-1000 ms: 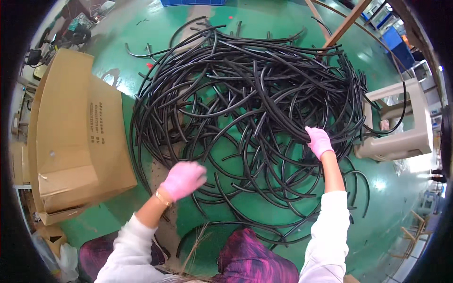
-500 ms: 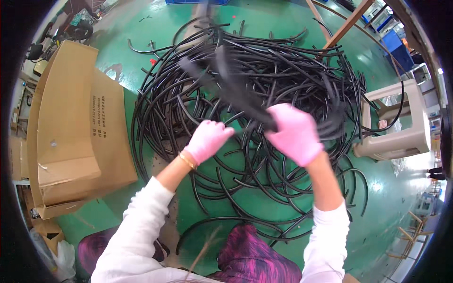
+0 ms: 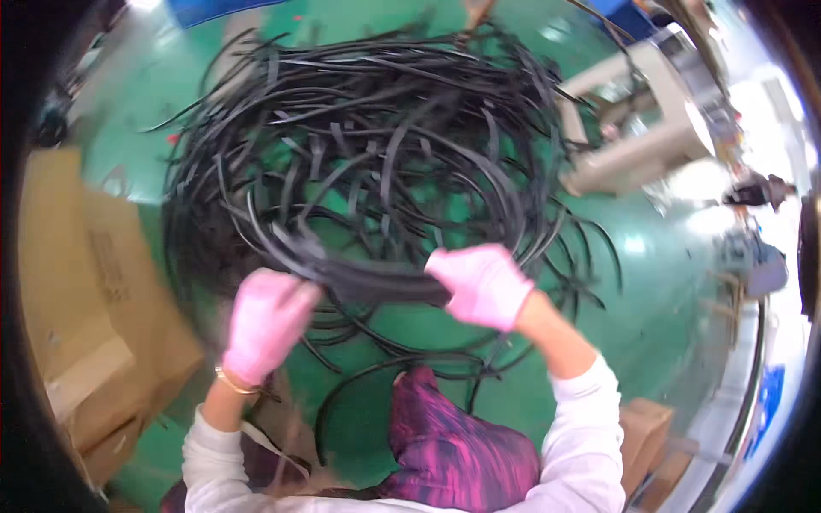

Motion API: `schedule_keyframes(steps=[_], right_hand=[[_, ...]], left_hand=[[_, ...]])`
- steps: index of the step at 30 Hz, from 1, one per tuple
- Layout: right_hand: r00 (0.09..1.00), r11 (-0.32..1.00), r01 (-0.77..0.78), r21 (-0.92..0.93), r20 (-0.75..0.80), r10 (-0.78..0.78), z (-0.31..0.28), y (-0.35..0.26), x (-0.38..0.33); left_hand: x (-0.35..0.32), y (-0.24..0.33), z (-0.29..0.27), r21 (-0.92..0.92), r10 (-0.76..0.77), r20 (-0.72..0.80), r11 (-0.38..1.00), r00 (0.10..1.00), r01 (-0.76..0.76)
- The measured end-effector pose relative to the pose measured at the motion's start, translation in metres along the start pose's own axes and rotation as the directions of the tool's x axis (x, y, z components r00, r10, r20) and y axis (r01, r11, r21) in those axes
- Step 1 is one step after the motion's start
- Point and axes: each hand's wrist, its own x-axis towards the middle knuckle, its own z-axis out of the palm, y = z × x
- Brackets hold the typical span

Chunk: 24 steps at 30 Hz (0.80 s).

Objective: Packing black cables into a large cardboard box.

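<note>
A thick bundle of black rubber hoses (image 3: pixel 376 282) stretches sideways in front of me, above the floor pile. My right hand (image 3: pixel 483 286), in a pink glove, is wrapped round its right part. Past that fist the hoses seem to curve up and back, blurred by motion. My left hand (image 3: pixel 267 325), also pink-gloved, is closed with its fingertips right against the bundle's left part; whether a hose is pinched in them is hidden. Beyond both hands lies a large tangled pile of cut black hoses (image 3: pixel 342 94), with several loose curved lengths on its near side.
A large cardboard box (image 3: pixel 64 282) stands at the left. On the right a beige plastic stool (image 3: pixel 633 162) lies tipped on its side by the pile. A blue container (image 3: pixel 218 8) shows at the top edge, and a smaller brown box (image 3: pixel 647 432) is at lower right. The floor is green.
My right hand has come lower and left, swinging the hose bundle from pointing away to lying sideways. My left hand has moved left and nearer me, beside the bundle. The view has shifted.
</note>
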Motion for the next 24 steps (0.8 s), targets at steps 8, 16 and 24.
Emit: schedule_keyframes(steps=[8,16,24], right_hand=[[0.511,0.601,-0.781,-0.171,-0.728,0.457,-0.136,0.014,-0.198],[-0.172,0.116,-0.684,0.721,-0.314,0.934,0.033,0.088,-0.298],[-0.349,-0.241,-0.69,0.683,-0.022,0.937,0.299,0.146,-0.26]], left_hand=[[-0.011,0.005,-0.01,-0.011,0.049,-0.229,0.999,0.972,-0.053],[-0.007,0.032,-0.001,-0.042,0.175,-0.033,0.984,0.984,-0.176],[-0.012,0.027,-0.006,0.026,0.155,0.094,0.987,0.983,-0.158]])
